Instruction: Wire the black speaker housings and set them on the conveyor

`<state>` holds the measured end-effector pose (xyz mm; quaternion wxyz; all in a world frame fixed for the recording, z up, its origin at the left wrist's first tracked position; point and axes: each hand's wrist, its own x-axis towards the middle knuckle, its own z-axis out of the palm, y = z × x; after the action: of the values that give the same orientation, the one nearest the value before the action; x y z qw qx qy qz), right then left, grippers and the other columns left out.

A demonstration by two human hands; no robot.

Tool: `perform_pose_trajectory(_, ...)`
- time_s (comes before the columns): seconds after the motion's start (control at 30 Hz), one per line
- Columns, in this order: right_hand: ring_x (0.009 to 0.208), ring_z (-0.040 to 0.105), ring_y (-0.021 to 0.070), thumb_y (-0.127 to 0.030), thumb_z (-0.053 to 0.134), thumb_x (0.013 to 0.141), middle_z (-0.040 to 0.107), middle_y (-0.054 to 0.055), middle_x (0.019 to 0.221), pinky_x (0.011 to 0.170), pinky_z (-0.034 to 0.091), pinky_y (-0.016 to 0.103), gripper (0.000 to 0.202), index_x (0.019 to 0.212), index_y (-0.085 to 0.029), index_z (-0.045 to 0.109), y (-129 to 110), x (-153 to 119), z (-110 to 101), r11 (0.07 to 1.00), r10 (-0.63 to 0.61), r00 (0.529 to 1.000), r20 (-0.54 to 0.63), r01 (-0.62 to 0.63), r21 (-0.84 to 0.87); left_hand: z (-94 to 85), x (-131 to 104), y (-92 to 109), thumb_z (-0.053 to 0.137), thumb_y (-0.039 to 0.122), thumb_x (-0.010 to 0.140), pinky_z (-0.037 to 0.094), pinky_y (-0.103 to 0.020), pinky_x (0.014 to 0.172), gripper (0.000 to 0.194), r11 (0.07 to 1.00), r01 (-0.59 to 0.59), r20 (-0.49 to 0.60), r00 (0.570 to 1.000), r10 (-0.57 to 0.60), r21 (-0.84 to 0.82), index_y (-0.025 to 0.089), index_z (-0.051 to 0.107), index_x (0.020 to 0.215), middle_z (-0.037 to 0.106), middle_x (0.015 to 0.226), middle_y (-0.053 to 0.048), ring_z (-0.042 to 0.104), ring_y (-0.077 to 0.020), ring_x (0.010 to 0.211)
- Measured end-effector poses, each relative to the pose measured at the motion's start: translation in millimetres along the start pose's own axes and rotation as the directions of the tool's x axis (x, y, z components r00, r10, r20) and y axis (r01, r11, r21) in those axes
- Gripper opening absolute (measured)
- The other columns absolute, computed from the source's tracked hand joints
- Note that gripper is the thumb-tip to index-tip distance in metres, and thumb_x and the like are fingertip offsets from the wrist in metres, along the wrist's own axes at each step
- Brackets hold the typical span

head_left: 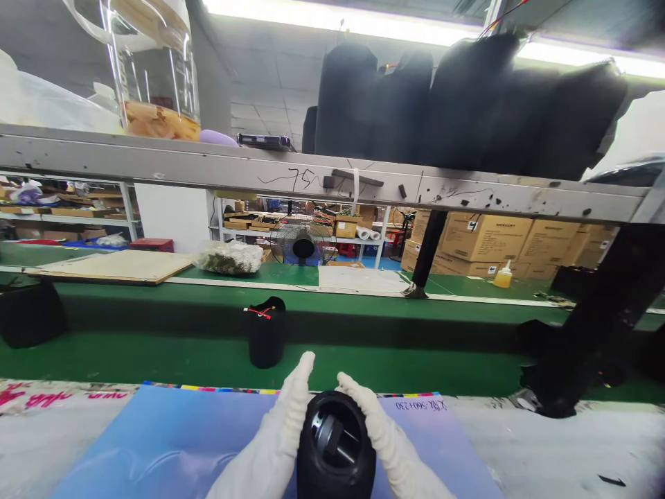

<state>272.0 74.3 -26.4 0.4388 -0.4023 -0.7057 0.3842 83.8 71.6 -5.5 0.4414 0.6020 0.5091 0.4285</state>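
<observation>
A black rounded cylinder (335, 478) stands in front of me, its open top showing a dark inner part with shiny metal pieces. What kind of device it is, I cannot tell. My left hand (275, 436), in a white glove, lies along its left side with straight fingers pointing forward. On the opposite side my right hand (387, 440), also gloved, presses against it with fingers slightly bent. The cylinder is clasped between both hands. Beneath it lies a blue printed sheet (171, 443). Beyond my hands, a smaller black cylinder (267, 343) with red wires stands on the green conveyor belt (156, 346).
Overhead runs a metal shelf (233, 163) bearing several black cylinders (405, 111) and a clear jug (156, 83). A dark post (587, 333) rises at the right. Another black piece (31, 315) sits far left on the belt. A bottle of yellow liquid (503, 277) stands behind.
</observation>
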Motion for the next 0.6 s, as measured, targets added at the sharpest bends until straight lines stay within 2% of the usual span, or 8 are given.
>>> perform_pose_trajectory(0.1,0.134,0.047,0.0255,-0.065,0.035,0.094,0.055,0.004,0.139,0.114,0.037,0.04,0.053,0.131,-0.034,0.059,-4,1,0,0.999,-0.009,1.0,0.015,0.009,0.032,0.9,-1,0,0.035,0.068,0.091,0.024,-0.064,0.114,0.062,0.99,-0.018,-0.043,0.999,0.025,0.141,0.037,0.042,0.144,0.043,0.152,0.0,0.041,-0.0343,0.138)
perform_pose_trajectory(0.13,0.134,0.046,0.0254,-0.064,0.036,0.094,0.055,0.004,0.139,0.114,0.037,0.039,0.051,0.128,-0.035,0.061,-8,1,-1,0.999,-0.017,1.0,0.02,0.016,0.034,0.8,-2,-1,0.036,0.066,0.092,0.023,-0.064,0.114,0.058,0.984,-0.035,-0.043,0.998,0.043,0.177,0.039,0.045,0.142,0.045,0.15,0.002,0.04,-0.0335,0.139)
perform_pose_trajectory(0.2,0.136,0.044,0.0257,-0.061,0.039,0.095,0.054,0.004,0.14,0.117,0.033,0.04,0.048,0.127,-0.033,0.061,-17,0,-4,0.999,0.014,0.999,0.029,-0.015,0.037,-0.3,-2,-3,0.027,0.062,0.096,0.033,-0.06,0.112,0.055,0.977,-0.079,-0.013,0.996,0.083,0.196,0.038,0.048,0.14,0.055,0.143,0.001,0.049,-0.0303,0.133)
perform_pose_trajectory(0.27,0.14,0.038,0.0263,-0.054,0.048,0.094,0.05,0.002,0.145,0.118,0.029,0.041,0.045,0.133,-0.033,0.057,-31,-3,-9,0.992,0.119,0.991,0.069,-0.121,0.03,-1.6,-4,-5,0.024,0.061,0.096,0.043,-0.051,0.108,0.058,0.979,-0.132,0.032,0.991,0.128,0.158,0.034,0.046,0.143,0.059,0.139,-0.002,0.055,-0.0274,0.128)
perform_pose_trajectory(0.37,0.133,0.047,0.0278,-0.033,0.067,0.084,0.046,-0.003,0.148,0.11,0.04,0.04,0.063,0.141,-0.042,0.043,-54,-7,-14,0.949,0.314,0.937,0.153,-0.31,-0.052,-1.3,-7,-7,0.048,0.069,0.085,0.037,-0.049,0.112,0.073,0.965,-0.212,0.056,0.977,0.206,0.154,0.033,0.039,0.147,0.053,0.144,-0.003,0.048,-0.0293,0.134)
perform_pose_trajectory(0.43,0.127,0.053,0.0258,-0.025,0.069,0.08,0.049,-0.006,0.144,0.106,0.045,0.037,0.072,0.141,-0.047,0.04,-65,-7,-15,0.938,0.346,0.921,0.179,-0.334,-0.093,-0.3,-7,-9,0.06,0.07,0.076,0.033,-0.052,0.114,0.085,0.952,-0.241,0.075,0.97,0.231,0.187,0.032,0.037,0.148,0.052,0.145,-0.005,0.045,-0.0322,0.136)
perform_pose_trajectory(0.5,0.131,0.049,0.0252,-0.03,0.069,0.081,0.05,-0.005,0.143,0.109,0.041,0.037,0.067,0.141,-0.044,0.042,-66,-4,-14,0.963,0.271,0.94,0.207,-0.262,-0.07,-1.4,-3,-10,0.054,0.075,0.076,0.032,-0.055,0.113,0.085,0.953,-0.229,0.091,0.973,0.214,0.198,0.034,0.035,0.148,0.052,0.146,-0.004,0.045,-0.0334,0.136)
perform_pose_trajectory(0.6,0.14,0.039,0.0284,-0.054,0.061,0.085,0.047,0.001,0.148,0.115,0.033,0.045,0.065,0.144,-0.035,0.042,-45,0,-19,0.98,0.197,0.97,0.142,-0.196,-0.02,-10.9,11,-12,0.029,0.078,0.085,0.05,-0.048,0.099,0.076,0.972,-0.162,0.065,0.986,0.153,0.169,0.031,0.048,0.142,0.065,0.131,-0.005,0.062,-0.0305,0.119)
